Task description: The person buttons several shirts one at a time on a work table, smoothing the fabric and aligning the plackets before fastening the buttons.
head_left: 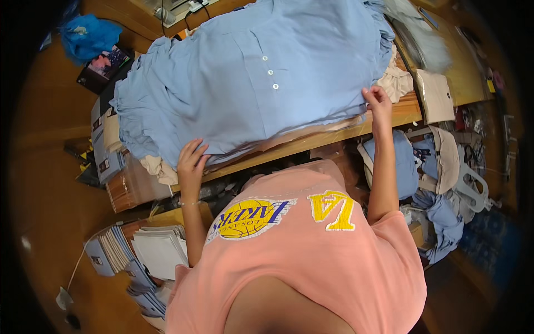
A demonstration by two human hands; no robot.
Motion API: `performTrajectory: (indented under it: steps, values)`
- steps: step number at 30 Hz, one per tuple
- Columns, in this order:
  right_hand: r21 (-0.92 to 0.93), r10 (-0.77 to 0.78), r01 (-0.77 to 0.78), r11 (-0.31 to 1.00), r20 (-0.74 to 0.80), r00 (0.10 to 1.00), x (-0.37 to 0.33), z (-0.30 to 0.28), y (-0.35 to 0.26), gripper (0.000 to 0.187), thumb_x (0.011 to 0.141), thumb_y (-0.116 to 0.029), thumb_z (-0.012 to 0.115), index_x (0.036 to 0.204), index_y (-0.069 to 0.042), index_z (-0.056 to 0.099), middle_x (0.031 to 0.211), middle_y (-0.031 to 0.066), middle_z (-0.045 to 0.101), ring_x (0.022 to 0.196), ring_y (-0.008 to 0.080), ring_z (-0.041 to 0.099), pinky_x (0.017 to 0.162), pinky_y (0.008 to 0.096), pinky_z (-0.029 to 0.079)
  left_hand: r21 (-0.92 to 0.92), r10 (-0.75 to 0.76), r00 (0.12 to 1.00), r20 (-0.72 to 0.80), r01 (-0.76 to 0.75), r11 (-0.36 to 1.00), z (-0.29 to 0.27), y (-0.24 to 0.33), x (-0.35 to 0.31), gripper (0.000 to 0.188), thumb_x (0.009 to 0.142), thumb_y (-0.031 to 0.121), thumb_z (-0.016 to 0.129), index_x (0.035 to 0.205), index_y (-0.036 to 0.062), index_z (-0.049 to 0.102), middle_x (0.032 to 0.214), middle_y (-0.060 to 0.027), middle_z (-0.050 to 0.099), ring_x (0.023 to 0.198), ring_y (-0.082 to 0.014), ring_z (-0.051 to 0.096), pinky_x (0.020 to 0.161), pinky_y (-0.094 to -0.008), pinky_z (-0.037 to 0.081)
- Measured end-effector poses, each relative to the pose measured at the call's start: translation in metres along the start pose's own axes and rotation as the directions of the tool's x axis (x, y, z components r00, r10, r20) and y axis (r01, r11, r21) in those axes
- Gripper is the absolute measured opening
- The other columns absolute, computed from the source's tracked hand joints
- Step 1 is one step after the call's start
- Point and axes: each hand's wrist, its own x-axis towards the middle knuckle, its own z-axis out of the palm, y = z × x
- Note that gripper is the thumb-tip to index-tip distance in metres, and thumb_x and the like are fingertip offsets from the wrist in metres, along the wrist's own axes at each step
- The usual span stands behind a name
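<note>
A light blue garment [222, 94] with a short row of white buttons lies spread over the wooden table, its front hem toward me. At the hem's left end, my left hand [192, 158] rests on the fabric with its fingers apart. Farther right, my right hand [379, 100] pinches the garment's right edge between thumb and fingers. Beige fabric [396, 78] shows from under the blue cloth at the right, and more of it peeks out near my left hand.
The table's wooden edge [411, 109] runs in front of me. Right of it lie a packed beige garment [435, 97] and a grey plastic stool [473, 186] beside heaped clothes. Folded stacks [114, 250] and white sheets [158, 253] stand at lower left. A blue plastic bag [89, 36] sits far left.
</note>
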Motion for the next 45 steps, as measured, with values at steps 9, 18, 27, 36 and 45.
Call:
performTrajectory:
  steps: [9,18,27,36,45]
  values:
    - [0.308,-0.018,0.064,0.949,-0.150,0.989,-0.014,-0.012,0.000,0.009,0.083,-0.017,0.062,0.083,-0.010,0.054,0.071,-0.0036,0.051,0.064,0.0063,0.047,0.058,0.0206,0.038,0.194,0.048,0.998,0.040,-0.055,0.979,-0.029,-0.004,0.003,0.025,0.069,0.000,0.063,0.093,0.0066,0.066,0.101,-0.0068,0.059,0.095,-0.0233,0.050,0.082,-0.0322,0.041]
    - [0.402,-0.315,0.683,0.609,-0.667,0.675,-0.126,-0.130,-0.138,0.016,0.083,-0.022,0.054,0.091,-0.008,0.055,0.090,0.0050,0.058,0.088,0.0171,0.055,0.081,0.0344,0.044,-0.244,-0.005,0.613,-0.790,-0.307,0.920,-0.129,0.092,0.060,0.015,0.087,0.006,0.050,0.095,-0.0011,0.061,0.094,-0.0142,0.062,0.073,-0.0162,0.055,0.064,-0.0261,0.045]
    - [0.029,-0.278,0.498,0.866,-0.801,0.530,-0.291,-0.348,-0.094,0.039,0.079,-0.014,0.052,0.116,-0.005,0.046,0.088,0.0065,0.054,0.083,0.0151,0.053,0.076,0.0277,0.043,-0.899,0.326,0.942,0.074,-0.079,0.430,0.099,0.306,0.095,0.018,0.090,0.017,0.050,0.090,-0.0005,0.056,0.089,-0.0089,0.057,0.084,-0.0161,0.054,0.072,-0.0234,0.044]
    - [0.206,0.194,-0.004,0.979,-0.917,0.349,-0.292,-0.530,0.101,0.021,0.084,0.000,0.049,0.104,-0.005,0.054,0.071,0.0076,0.056,0.051,0.0136,0.054,0.043,0.0228,0.040,-0.694,0.388,0.635,0.668,0.343,0.633,0.368,0.407,0.112,0.025,0.092,0.020,0.050,0.094,-0.0025,0.059,0.085,-0.0034,0.060,0.080,-0.0102,0.057,0.075,-0.0212,0.045]
    - [0.260,0.268,-0.066,0.963,-0.933,0.240,-0.307,-0.601,0.200,0.011,0.089,-0.002,0.048,0.093,-0.005,0.057,0.070,0.0093,0.058,0.050,0.0147,0.056,0.037,0.0231,0.038,-0.678,0.536,0.581,0.613,0.037,0.735,0.454,0.456,0.103,0.018,0.086,0.014,0.059,0.096,-0.0001,0.065,0.095,-0.0002,0.062,0.088,-0.0081,0.054,0.081,-0.0231,0.041]
